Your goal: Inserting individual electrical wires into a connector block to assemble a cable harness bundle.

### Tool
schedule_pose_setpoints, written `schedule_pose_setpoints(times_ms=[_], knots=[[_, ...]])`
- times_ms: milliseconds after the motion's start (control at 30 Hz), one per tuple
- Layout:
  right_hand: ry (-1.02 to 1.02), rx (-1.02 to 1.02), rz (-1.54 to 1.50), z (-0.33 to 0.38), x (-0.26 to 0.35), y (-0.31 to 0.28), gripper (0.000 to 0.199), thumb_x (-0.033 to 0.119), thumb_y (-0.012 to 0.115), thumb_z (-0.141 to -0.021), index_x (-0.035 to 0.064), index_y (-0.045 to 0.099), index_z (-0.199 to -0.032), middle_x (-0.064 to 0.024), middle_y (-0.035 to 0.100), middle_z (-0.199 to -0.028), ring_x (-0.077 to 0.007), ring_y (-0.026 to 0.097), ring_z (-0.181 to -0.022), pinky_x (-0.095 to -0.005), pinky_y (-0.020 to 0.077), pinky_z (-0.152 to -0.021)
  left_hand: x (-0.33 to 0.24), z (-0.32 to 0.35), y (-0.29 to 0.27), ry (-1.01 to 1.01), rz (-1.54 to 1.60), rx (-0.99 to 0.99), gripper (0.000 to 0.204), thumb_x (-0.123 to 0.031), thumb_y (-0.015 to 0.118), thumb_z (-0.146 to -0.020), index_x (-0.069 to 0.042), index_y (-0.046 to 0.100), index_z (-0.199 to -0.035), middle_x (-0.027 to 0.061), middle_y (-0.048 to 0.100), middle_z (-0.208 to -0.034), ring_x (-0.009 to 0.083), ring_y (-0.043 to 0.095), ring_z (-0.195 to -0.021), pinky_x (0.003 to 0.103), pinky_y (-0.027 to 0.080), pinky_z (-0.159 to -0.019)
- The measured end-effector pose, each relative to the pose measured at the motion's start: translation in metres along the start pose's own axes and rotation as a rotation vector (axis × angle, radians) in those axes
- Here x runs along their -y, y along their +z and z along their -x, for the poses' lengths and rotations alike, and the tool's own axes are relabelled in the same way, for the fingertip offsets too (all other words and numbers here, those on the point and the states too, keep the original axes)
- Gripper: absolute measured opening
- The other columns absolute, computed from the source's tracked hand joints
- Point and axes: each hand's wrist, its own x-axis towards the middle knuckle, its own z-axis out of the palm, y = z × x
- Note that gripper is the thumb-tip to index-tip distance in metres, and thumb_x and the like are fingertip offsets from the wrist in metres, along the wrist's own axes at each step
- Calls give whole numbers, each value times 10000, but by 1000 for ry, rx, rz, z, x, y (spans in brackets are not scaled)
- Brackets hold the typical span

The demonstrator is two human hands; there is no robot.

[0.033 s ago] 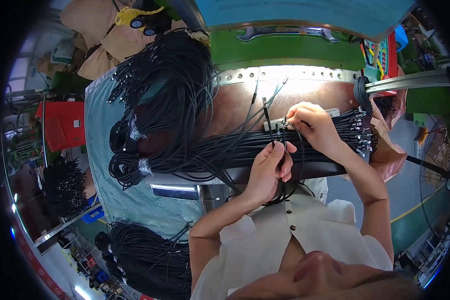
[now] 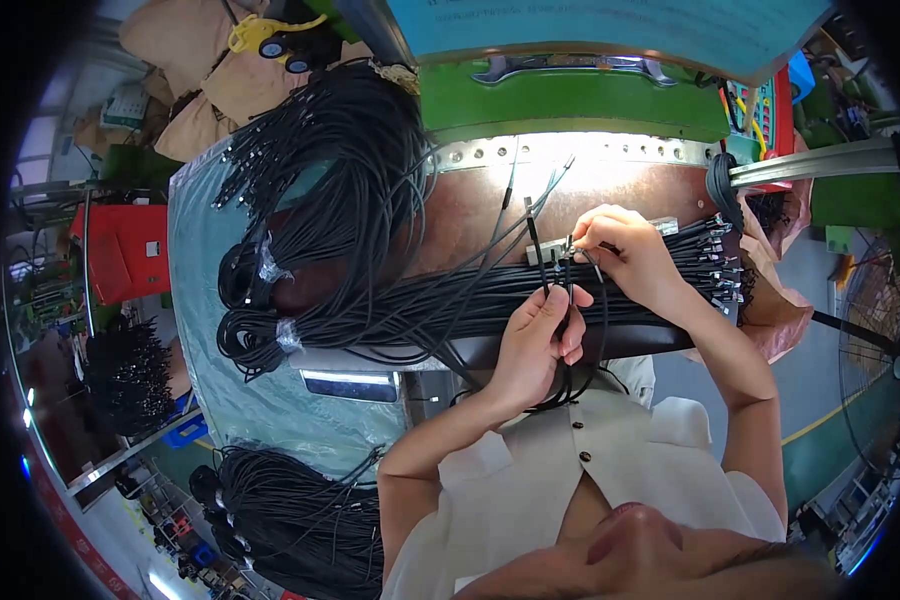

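My left hand (image 2: 532, 352) is closed around a thin black cable (image 2: 534, 238) and other strands, its thumb pressed on top. Just above and to the right, my right hand (image 2: 632, 262) pinches a black cable end at a small pale metal block (image 2: 540, 252); the fingers partly hide that end. A loop of cable hangs between the hands and bends toward my body. Beneath both hands a thick bundle of black cables (image 2: 450, 300) lies across the bench. Its right end fans into many metal-tipped connectors (image 2: 720, 255).
Another heap of black cables (image 2: 360, 150) lies on the left of the bench (image 2: 460, 215). A wrench (image 2: 570, 66) rests on the green ledge (image 2: 570, 105) beyond. A phone-like dark panel (image 2: 350, 386) lies near the front edge. More cables (image 2: 300, 520) hang lower left; a fan (image 2: 870, 350) stands right.
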Motion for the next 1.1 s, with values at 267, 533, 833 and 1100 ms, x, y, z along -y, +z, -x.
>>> schedule_pose_setpoints(times_ms=[267,533,833,1100], knots=[[-177,-78,267,6,2,3,172,-25,664,-684,58,561,-795,-65,595,-923,-275,579,-845,-360,451,-720,5,1,1,7,39,7,315,-323,416,-990,-30,530,-1009,-1,425,-630,68,383,-569,226,355,-537],[-480,-69,676,9,29,-24,206,55,660,-714,34,562,-894,-75,592,-933,-247,596,-821,-319,475,-681,-3,-5,-1,-137,-26,244,331,-310,412,-994,-8,547,-996,42,539,-702,106,492,-628,235,420,-595],[-151,-184,189,16,-6,-5,128,-15,635,-714,41,544,-785,-64,646,-908,-278,593,-837,-357,435,-747,-18,6,3,69,-292,81,371,-321,369,-1003,15,521,-1041,75,553,-706,124,544,-607,251,484,-575],[-277,-173,438,18,4,-11,198,21,647,-687,52,565,-864,-58,609,-940,-267,578,-895,-368,448,-742,-5,-7,3,-59,-160,185,370,-366,398,-989,-19,527,-997,40,517,-682,104,507,-573,244,447,-522]])
